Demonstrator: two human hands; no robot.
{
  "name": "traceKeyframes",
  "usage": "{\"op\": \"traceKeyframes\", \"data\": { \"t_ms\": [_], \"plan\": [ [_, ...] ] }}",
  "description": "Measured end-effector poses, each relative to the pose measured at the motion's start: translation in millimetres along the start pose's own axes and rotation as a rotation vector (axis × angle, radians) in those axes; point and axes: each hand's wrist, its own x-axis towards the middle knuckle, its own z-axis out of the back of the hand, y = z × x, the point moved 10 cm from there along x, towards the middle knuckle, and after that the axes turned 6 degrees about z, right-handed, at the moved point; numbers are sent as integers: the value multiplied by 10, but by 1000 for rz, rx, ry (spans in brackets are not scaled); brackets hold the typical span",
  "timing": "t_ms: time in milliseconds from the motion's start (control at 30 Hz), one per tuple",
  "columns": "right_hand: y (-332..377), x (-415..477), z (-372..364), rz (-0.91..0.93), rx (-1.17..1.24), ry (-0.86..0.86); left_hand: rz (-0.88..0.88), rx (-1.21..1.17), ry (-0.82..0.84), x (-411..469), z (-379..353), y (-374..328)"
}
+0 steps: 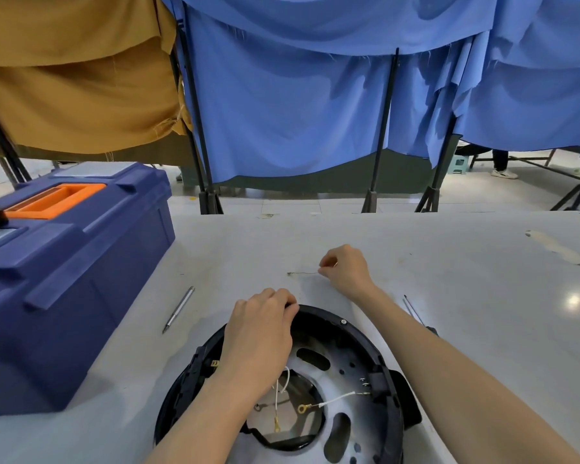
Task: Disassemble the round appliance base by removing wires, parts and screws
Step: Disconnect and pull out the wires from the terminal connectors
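Flat and open side up at the near edge of a grey tabletop (482, 279), a round black plastic appliance base (365, 336) with a perforated silver plate inside; no long axis, a black block jutting to its right. Inside, white wires with yellow ring terminals (335, 400). On the base's far rim, the left hand (262, 329), fingers curled over the edge, gripping. Just beyond the base, the right hand (345, 272), pinching one end of a thin dark wire (302, 273) lying left-to-right. Left of the base, a slim silver pen-shaped tool (179, 309); farther left, a dark blue plastic toolbox with orange handle (64, 279). Right of the base, a thin dark screwdriver (412, 309). Far beyond the base, blue cloth curtains (298, 112) and mustard cloth (74, 78) on black stands.
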Motion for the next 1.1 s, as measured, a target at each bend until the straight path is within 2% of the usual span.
{"op": "traceKeyframes", "data": {
  "t_ms": [200,400,533,633,733,867,967,1100],
  "plan": [
    [135,-261,512,25,204,-163,6,-11,8,-4,-16,9],
    [364,-966,467,53,466,93,7,-70,10,-34,20,-13],
    [452,-1329,377,75,522,122,-183,-126,-78,-165,204,-328],
    [457,-1414,348,36,645,113,-285,-166,-4,-278,160,-512],
    [417,-1418,357,-11,664,82,-227,-290,225,-375,-33,-517],
    [384,-1432,344,-51,700,86,-196,-258,386,-504,-216,-502],
    [404,-1421,345,-46,651,105,-209,-177,398,-565,-258,-525],
    [435,-1403,350,-33,495,34,-284,22,311,-598,-258,-630]
  ]
}}
